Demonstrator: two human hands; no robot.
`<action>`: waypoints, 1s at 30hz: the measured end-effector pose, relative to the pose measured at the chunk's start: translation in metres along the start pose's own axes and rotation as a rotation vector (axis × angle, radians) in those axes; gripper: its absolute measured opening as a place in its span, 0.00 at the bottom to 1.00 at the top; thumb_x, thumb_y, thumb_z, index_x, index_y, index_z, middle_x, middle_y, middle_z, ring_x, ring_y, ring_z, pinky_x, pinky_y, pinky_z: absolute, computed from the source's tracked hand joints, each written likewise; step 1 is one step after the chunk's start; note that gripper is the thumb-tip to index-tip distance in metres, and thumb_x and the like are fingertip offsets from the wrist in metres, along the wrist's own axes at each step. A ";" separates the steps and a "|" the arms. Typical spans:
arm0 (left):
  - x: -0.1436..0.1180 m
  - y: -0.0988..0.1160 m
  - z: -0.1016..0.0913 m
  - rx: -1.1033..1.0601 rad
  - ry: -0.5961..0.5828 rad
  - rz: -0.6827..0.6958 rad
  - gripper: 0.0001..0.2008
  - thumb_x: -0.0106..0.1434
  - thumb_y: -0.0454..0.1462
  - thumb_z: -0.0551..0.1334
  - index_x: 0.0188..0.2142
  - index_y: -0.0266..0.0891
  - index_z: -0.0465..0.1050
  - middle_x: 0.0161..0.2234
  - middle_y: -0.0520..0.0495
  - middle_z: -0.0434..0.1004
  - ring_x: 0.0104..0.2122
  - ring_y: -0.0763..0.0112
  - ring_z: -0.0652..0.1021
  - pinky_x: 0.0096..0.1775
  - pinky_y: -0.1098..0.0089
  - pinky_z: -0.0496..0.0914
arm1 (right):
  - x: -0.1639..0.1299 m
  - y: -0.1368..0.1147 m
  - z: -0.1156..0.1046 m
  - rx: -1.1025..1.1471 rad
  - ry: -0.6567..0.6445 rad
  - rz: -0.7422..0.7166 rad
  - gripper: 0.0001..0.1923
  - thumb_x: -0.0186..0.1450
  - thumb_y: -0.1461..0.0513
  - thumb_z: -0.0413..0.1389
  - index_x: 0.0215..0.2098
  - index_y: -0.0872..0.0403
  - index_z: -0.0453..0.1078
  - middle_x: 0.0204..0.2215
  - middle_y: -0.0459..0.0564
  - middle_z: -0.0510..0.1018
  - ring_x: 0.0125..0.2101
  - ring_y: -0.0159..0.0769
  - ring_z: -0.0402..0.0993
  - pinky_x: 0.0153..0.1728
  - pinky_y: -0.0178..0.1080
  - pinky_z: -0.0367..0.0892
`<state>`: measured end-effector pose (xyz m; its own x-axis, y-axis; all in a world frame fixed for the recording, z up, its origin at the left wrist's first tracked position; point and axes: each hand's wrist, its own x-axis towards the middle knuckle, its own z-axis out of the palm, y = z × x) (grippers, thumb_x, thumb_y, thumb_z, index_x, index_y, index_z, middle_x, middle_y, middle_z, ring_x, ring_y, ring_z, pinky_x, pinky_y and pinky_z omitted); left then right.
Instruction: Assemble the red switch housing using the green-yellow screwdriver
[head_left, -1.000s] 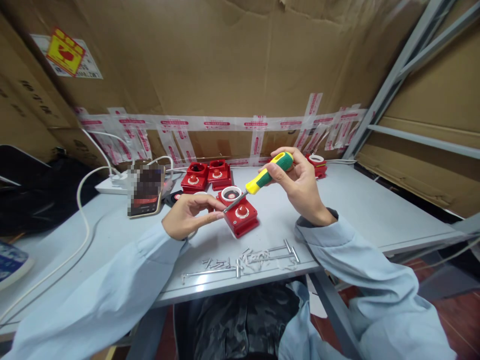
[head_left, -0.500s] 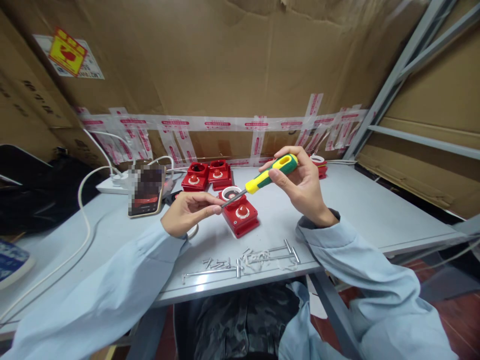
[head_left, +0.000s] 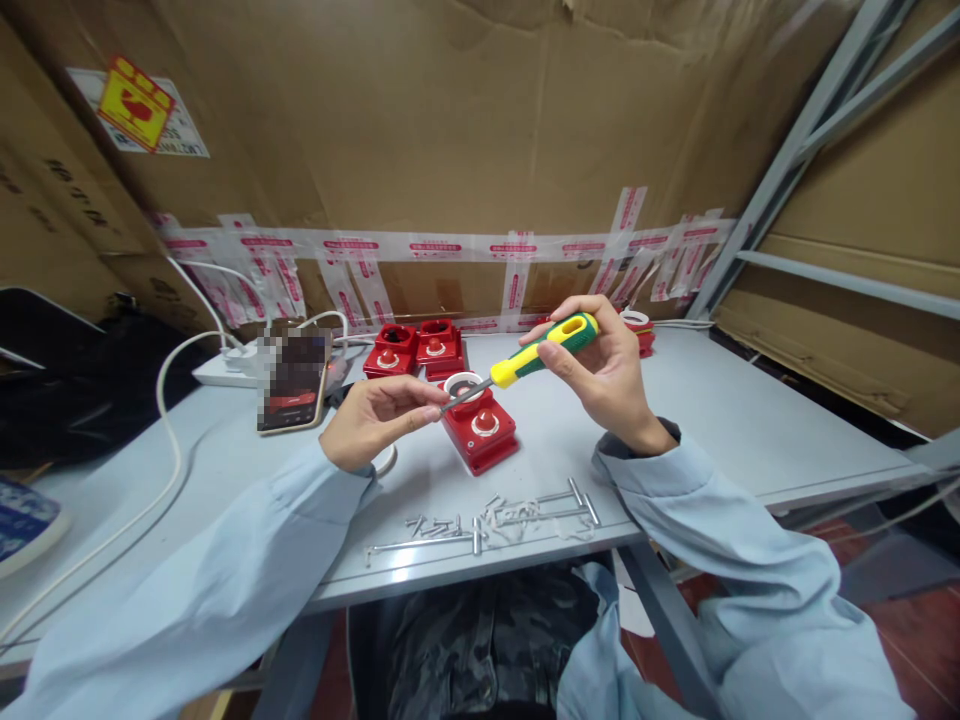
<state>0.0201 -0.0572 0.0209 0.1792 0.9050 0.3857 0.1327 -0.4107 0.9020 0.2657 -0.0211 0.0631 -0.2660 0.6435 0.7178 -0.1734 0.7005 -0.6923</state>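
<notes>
the green and yellow screwdriver (head_left: 541, 349) is held above the middle of the desk (head_left: 750, 420), its handle up to the right and its metal tip slanting down to the left. the right hand (head_left: 604, 370) wraps the handle, fingers curled and pressed round it. the left hand (head_left: 379, 418) meets the tip, thumb and forefinger pinched together there; whether a small part sits between them is too small to tell. just beneath the shaft a red button box (head_left: 480, 432) lies on the desk, a white ring at its far end. two more red boxes (head_left: 416, 350) stand toward the back edge, and another (head_left: 637, 333) lies behind the right hand. loose screws (head_left: 495, 518) lie scattered along the near edge. a phone (head_left: 292, 382) leans toward the left side, beside a white cable (head_left: 161, 400).
</notes>
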 end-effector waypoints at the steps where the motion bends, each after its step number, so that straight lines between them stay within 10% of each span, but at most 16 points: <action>1: 0.000 0.000 0.000 0.002 0.012 0.006 0.13 0.51 0.42 0.72 0.33 0.35 0.78 0.33 0.43 0.82 0.33 0.66 0.81 0.38 0.68 0.77 | 0.000 0.001 0.001 0.011 0.015 0.014 0.21 0.56 0.52 0.63 0.39 0.51 0.60 0.31 0.45 0.75 0.36 0.34 0.77 0.38 0.40 0.77; 10: -0.001 -0.001 0.005 0.090 -0.002 0.052 0.17 0.56 0.44 0.67 0.41 0.35 0.72 0.39 0.40 0.81 0.37 0.64 0.80 0.40 0.65 0.75 | 0.000 0.003 0.004 0.015 0.170 0.124 0.21 0.54 0.52 0.64 0.39 0.49 0.63 0.29 0.44 0.71 0.31 0.33 0.75 0.29 0.37 0.77; 21: -0.002 -0.029 0.014 0.941 -0.350 0.258 0.26 0.65 0.48 0.57 0.61 0.45 0.59 0.66 0.40 0.50 0.65 0.45 0.50 0.60 0.42 0.53 | 0.007 -0.008 -0.017 -0.341 0.191 -0.072 0.16 0.55 0.55 0.64 0.38 0.49 0.68 0.28 0.43 0.68 0.27 0.30 0.70 0.26 0.34 0.72; 30: 0.001 -0.027 0.011 0.954 -0.389 0.322 0.23 0.66 0.47 0.54 0.56 0.39 0.65 0.63 0.38 0.57 0.64 0.47 0.54 0.62 0.45 0.51 | 0.007 -0.003 -0.018 -0.396 0.140 -0.030 0.17 0.55 0.53 0.64 0.39 0.50 0.68 0.30 0.44 0.69 0.28 0.31 0.71 0.26 0.34 0.71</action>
<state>0.0271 -0.0463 -0.0048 0.6164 0.7111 0.3384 0.6989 -0.6920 0.1811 0.2814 -0.0128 0.0712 -0.1303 0.6377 0.7591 0.2060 0.7664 -0.6085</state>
